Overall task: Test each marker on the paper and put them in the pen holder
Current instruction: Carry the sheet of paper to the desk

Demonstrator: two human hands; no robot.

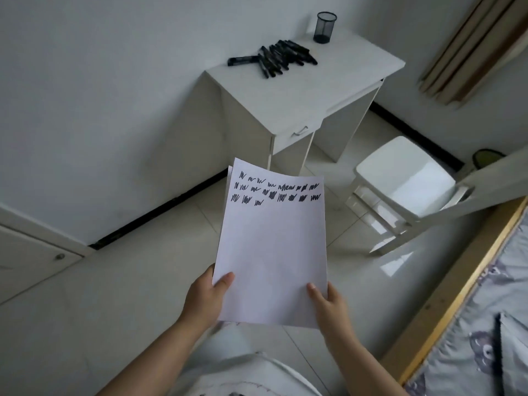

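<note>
Now the person is standing back from the desk, holding the paper by its near edge, left hand and right hand each pinching a bottom corner, thumbs on top. It's looking thin and floppy, the far end is curling, so two-corner support suits it. Three rows of dark scribbles are showing, nothing readable as words. Markers are lying heaped on the desk, likely light, hard and prone to rolling; any labels are too small to tell. Behind them the pen holder is sitting, seemingly empty.
</note>
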